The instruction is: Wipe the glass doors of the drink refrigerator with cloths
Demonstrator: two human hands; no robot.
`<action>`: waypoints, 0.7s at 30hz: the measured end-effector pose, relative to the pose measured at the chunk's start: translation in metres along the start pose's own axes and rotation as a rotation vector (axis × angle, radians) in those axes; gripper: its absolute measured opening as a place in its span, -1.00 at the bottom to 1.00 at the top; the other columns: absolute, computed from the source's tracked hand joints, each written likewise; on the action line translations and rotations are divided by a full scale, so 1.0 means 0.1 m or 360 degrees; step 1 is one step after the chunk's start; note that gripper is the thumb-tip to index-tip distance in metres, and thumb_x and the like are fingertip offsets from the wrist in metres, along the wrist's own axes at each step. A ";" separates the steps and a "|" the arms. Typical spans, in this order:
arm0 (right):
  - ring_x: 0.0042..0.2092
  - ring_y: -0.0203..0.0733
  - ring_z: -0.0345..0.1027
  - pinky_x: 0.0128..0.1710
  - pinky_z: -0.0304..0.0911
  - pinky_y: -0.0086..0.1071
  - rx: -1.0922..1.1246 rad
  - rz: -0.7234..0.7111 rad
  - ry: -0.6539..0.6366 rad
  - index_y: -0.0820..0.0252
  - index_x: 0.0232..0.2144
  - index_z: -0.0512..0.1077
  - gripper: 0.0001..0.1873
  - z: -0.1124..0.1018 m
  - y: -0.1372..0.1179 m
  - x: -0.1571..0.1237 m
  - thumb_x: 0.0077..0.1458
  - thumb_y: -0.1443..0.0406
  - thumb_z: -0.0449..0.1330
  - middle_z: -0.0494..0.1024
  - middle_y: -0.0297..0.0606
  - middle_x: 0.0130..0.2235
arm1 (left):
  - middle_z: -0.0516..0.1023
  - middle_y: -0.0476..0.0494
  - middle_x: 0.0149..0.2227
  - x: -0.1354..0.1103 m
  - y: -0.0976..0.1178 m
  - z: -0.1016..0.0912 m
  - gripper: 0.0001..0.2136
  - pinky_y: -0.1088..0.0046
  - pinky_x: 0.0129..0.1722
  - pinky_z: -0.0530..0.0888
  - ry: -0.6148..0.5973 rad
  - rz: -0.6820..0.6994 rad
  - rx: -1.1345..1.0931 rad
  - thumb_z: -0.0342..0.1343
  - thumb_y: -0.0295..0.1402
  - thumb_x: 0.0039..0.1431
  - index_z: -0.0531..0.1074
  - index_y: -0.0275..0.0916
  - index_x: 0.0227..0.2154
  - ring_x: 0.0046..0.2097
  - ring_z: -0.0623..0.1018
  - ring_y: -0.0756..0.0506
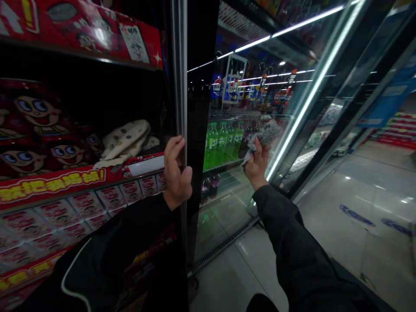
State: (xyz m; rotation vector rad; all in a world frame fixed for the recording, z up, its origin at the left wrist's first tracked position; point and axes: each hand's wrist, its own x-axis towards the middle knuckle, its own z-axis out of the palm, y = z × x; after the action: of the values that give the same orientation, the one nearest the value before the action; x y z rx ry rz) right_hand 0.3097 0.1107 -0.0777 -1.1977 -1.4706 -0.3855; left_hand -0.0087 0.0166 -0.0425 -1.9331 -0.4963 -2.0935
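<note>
My left hand (176, 175) is at the upright edge of the cooler's glass door (181, 86), its fingers bent around the frame and the thumb on the near side. My right hand (256, 167) is closed on a crumpled grey cloth (269, 132) and presses it against the door's pane. The cloth bunches above the fingers, and a corner hangs at the left of the hand. Green soda bottles (222, 141) and several dark bottles (210, 184) show in the glass behind the cloth.
At left, a red display shelf (58, 184) holds cartoon-face packs (39, 108) and rows of small boxes (87, 206). On it lies a spotted cream cloth (126, 136). A bright light strip (312, 95) runs beside the pane. Blue footprint markings (357, 215) are on the tiled floor.
</note>
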 end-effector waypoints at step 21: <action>0.67 0.29 -0.19 0.51 0.02 0.52 0.0222 0.0009 -0.0012 -0.02 0.65 -0.13 -0.21 0.02 -1.72 -0.66 0.52 0.01 -0.07 0.07 0.04 0.63 | 0.38 -0.30 0.44 0.04 0.08 0.03 -0.43 -0.04 0.46 0.42 0.0038 0.0033 -0.0003 -0.16 0.01 0.57 0.25 -0.07 0.49 0.46 0.44 -0.34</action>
State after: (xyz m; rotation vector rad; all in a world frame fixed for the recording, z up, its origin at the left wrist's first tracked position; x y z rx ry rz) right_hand 0.1558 0.0090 -0.0717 -1.0927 -1.4759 -0.2701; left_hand -0.0034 0.0101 -0.0381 -1.9040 -0.4680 -2.1021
